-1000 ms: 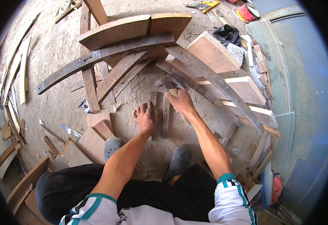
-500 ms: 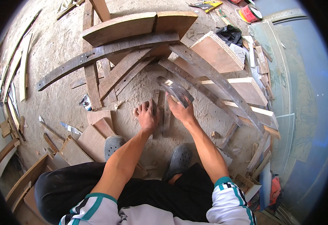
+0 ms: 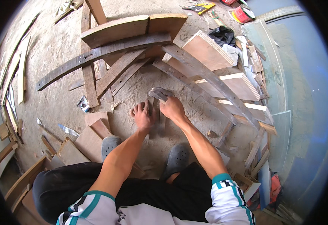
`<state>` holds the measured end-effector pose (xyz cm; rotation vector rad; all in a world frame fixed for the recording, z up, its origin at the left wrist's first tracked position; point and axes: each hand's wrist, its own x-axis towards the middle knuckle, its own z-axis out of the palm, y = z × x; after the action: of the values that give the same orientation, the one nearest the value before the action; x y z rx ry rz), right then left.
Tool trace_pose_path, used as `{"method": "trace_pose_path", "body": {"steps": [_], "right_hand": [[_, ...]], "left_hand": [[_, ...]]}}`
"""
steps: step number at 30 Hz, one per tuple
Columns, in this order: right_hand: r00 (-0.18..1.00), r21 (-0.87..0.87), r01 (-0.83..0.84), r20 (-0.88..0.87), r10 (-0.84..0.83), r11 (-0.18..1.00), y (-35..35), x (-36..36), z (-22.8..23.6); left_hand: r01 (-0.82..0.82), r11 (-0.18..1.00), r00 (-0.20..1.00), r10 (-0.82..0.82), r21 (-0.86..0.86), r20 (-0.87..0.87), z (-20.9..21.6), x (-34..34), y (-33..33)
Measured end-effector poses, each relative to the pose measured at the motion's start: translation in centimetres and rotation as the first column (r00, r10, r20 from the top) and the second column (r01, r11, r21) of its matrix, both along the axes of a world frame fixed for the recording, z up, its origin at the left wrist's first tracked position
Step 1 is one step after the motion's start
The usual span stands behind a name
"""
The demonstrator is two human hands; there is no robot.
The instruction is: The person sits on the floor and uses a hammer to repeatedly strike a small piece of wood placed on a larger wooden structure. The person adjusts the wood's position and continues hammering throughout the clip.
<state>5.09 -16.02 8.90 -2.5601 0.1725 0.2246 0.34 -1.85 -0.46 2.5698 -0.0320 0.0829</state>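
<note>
Hammer (image 3: 159,93) nearer left hand (image 3: 143,117); red tub (image 3: 243,14), contents unclear.

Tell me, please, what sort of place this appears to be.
Most likely a rough woodworking area: a wooden frame rests on the dusty floor, loose boards lie about, and the right hand grips what looks like a hammer.

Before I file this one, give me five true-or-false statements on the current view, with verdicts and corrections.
1. The right hand grips a hammer close to the left hand. True.
2. The left hand lies on a glass sheet. False: it is at a narrow wooden strip.
3. The person's clogs are gray. True.
4. The shirt is plain black. False: its sleeves are white with teal bands.
5. A curved wooden beam stretches beyond the hands. True.
</note>
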Motion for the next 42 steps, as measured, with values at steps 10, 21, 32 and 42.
{"method": "trace_pose_path", "body": {"steps": [10,21,32,42], "right_hand": [[0.992,-0.118,-0.004,-0.123,-0.01,0.993,0.7,-0.3,-0.7],[0.869,-0.09,0.419,-0.249,-0.428,0.903,-2.9,-1.9,2.6],[0.706,-0.082,0.626,-0.363,-0.609,0.775,-3.6,-7.9,-2.3],[0.839,0.046,0.545,-0.006,-0.545,0.838,-3.7,-8.7,-6.1]], "left_hand": [[0.004,1.0,1.0,-0.004,-0.005,-0.016,0.1,0.0,0.1],[-0.103,0.935,0.989,0.06,-0.34,-0.136,1.6,1.3,-0.7],[-0.511,0.054,0.761,-0.434,-0.858,-0.481,4.8,4.7,-0.5],[0.117,0.982,0.95,-0.153,-0.146,-0.272,5.0,4.2,1.7]]}}
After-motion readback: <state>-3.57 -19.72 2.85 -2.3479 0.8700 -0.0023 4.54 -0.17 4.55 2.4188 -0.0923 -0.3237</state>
